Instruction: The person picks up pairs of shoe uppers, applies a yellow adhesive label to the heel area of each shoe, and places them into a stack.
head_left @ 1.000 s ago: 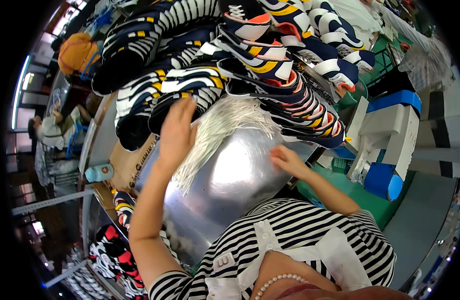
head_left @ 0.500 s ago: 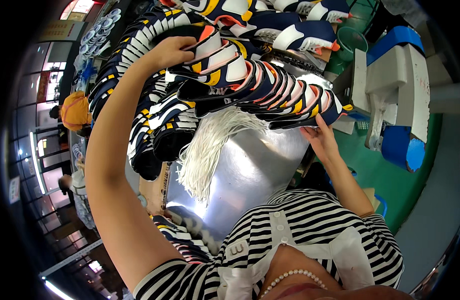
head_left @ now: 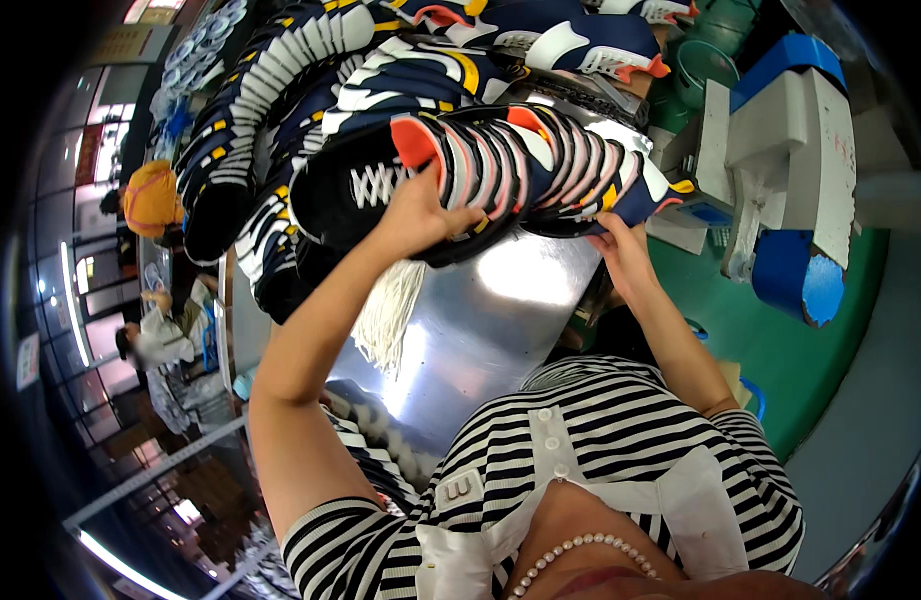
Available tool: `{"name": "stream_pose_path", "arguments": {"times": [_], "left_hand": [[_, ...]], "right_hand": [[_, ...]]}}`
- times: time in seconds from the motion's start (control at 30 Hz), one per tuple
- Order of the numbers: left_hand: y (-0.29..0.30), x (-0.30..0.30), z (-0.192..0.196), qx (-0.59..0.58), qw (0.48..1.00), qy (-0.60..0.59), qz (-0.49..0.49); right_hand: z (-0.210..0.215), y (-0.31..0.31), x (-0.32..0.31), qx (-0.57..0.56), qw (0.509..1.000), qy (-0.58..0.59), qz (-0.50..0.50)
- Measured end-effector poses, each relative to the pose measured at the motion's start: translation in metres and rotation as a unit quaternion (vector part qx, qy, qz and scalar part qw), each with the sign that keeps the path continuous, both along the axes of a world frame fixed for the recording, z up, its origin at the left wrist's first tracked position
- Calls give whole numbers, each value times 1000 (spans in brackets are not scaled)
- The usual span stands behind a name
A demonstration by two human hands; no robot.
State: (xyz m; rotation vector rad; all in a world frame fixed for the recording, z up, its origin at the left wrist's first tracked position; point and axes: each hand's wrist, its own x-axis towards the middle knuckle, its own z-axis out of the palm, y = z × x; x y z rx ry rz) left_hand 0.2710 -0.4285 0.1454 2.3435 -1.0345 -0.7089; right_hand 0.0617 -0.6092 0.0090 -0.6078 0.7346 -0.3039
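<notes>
A nested row of shoe uppers (head_left: 485,165), navy, white, yellow and coral-lined, lies across the metal table in front of me. My left hand (head_left: 425,212) is closed on its left end, fingers tucked inside and thumb along the outside. At the right end, my right hand (head_left: 623,255) grips the lower edge of the last upper, by its navy and yellow heel. A dark upper with white lacing (head_left: 375,185) lies just left of my left hand. Partly under the row hangs a bundle of white laces (head_left: 388,325).
Long curved stacks of uppers (head_left: 245,120) fill the table's left side. More shoe uppers (head_left: 605,45) lie at the back. A blue and grey machine (head_left: 780,150) stands at right, near a green bin (head_left: 702,72). A seated person (head_left: 170,335) is farther left.
My left hand has come nearer and to the right, from the far end of the row to its near side. The uppers sit closer together. My right hand has shifted slightly left.
</notes>
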Motion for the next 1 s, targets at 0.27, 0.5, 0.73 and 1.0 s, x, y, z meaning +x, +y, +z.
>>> {"name": "stream_pose_path", "arguments": {"times": [0.27, 0.5, 0.73, 1.0], "left_hand": [[121, -206, 38, -144, 978, -6, 151], [196, -314, -80, -138, 830, 231, 488], [206, -321, -81, -72, 918, -16, 390], [295, -273, 2, -25, 849, 515, 111]], "right_hand": [[57, 25, -91, -146, 971, -13, 191], [6, 62, -27, -149, 858, 56, 489], [29, 5, 9, -231, 690, 56, 684], [103, -56, 114, -610, 627, 38, 483]]}}
